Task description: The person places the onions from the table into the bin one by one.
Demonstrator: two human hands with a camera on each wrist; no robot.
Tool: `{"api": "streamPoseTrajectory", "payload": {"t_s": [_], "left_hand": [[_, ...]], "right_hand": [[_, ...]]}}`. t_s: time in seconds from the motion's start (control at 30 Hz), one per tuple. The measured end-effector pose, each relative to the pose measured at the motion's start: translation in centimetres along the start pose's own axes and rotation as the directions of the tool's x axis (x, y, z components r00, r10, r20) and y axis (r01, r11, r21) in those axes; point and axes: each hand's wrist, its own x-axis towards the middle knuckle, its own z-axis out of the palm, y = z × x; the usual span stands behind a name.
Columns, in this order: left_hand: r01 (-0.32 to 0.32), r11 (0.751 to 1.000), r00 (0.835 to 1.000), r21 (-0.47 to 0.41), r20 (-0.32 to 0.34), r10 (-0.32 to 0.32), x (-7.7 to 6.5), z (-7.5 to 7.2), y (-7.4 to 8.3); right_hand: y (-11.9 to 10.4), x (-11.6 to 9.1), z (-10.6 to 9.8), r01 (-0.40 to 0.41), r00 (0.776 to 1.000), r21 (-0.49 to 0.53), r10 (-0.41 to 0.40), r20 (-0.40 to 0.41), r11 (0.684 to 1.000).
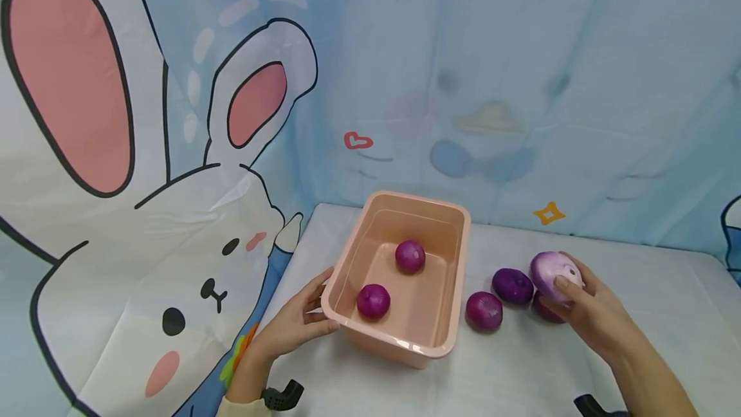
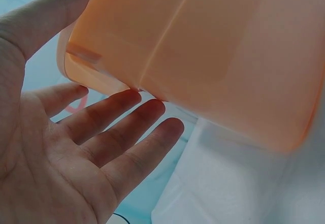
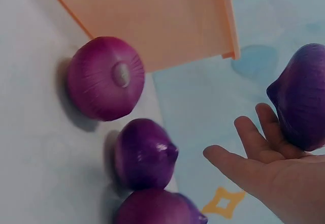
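Note:
My right hand (image 1: pixel 596 314) holds a purple onion (image 1: pixel 547 269) over the table, the thumb on its near side; this onion has a pale patch in the head view. In the right wrist view, the same onion (image 3: pixel 304 97) is cut off by the frame edge, fingers beneath it. Below and left of that hand lie three more onions, one round and magenta (image 1: pixel 484 311), one darker (image 1: pixel 512 286), one partly hidden (image 1: pixel 547 309). At the left, my left hand (image 1: pixel 295 320) touches the corner of a peach plastic basin (image 1: pixel 399 343), its fingers (image 2: pixel 137 155) extended along the outside.
Inside the basin sit two magenta onions (image 1: pixel 410 257) (image 1: pixel 373 302), apart from each other. A white cloth (image 1: pixel 654 301) covers the table. Behind and to the left hangs a blue curtain (image 1: pixel 521 82) printed with a rabbit.

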Motion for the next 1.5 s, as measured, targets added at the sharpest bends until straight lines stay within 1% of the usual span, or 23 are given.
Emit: {"api": "streamPoseTrajectory", "payload": {"t_s": [0.1,0.27,0.37,0.5,0.6,0.67,0.9,1.0,1.03,1.13,1.23,1.3,1.4,1.5], "left_hand": [[0.005,1.000,1.000,0.001,-0.002,-0.005,0.0,0.0,-0.1],[-0.005,1.000,1.000,0.015,-0.007,0.005,0.2,0.0,-0.1],[-0.015,1.000,1.000,0.023,-0.004,0.015,0.3,-0.1,-0.1],[-0.030,0.999,1.000,0.026,-0.003,0.031,0.4,-0.2,-0.1],[-0.038,0.999,0.999,0.018,0.000,0.038,0.4,-0.2,-0.1],[-0.043,0.999,0.999,0.011,0.002,0.043,0.3,-0.3,-0.1],[-0.050,0.999,0.999,0.000,0.016,0.050,0.3,-0.3,0.3],[-0.048,0.999,0.998,-0.001,0.027,0.048,0.3,-0.3,0.3],[-0.047,0.999,0.998,-0.003,0.030,0.047,0.3,-0.4,0.3],[-0.032,0.999,0.999,-0.012,0.034,0.032,0.3,-0.4,0.1],[-0.015,1.000,0.999,-0.021,0.031,0.016,0.1,-0.4,0.1],[-0.010,1.000,1.000,-0.021,0.026,0.010,0.0,-0.4,0.1],[-0.009,1.000,1.000,-0.022,0.018,0.010,0.0,-0.3,0.0],[-0.005,1.000,1.000,-0.025,0.011,0.006,0.0,-0.2,-0.3]], "right_hand": [[-0.8,0.9,0.5,0.016,0.999,0.006,-0.016,0.036,1.000],[-2.0,2.3,1.6,0.048,0.994,0.080,-0.055,0.097,0.996],[-2.8,3.2,2.5,0.065,0.989,0.098,-0.077,0.127,0.993],[-4.0,4.9,4.3,0.081,0.988,0.033,-0.084,0.132,0.996],[-4.9,6.2,6.1,0.077,0.989,-0.015,-0.075,0.124,0.997],[-5.6,7.1,7.4,0.069,0.991,-0.029,-0.065,0.120,0.997],[-7.4,9.8,11.9,0.046,0.987,-0.100,-0.030,0.156,0.994],[-7.7,10.8,13.5,0.040,0.986,-0.167,-0.011,0.169,0.985],[-7.8,11.1,13.9,0.039,0.985,-0.205,-0.003,0.174,0.978],[-8.0,11.9,15.2,0.050,0.980,-0.333,0.017,0.197,0.942],[-8.0,12.9,16.5,0.075,0.972,-0.451,0.036,0.231,0.889],[-8.0,13.7,17.3,0.098,0.964,-0.508,0.046,0.263,0.856],[-7.9,14.9,18.5,0.135,0.950,-0.589,0.065,0.305,0.797],[-7.6,15.7,19.6,0.155,0.935,-0.627,0.093,0.343,0.764]]}}
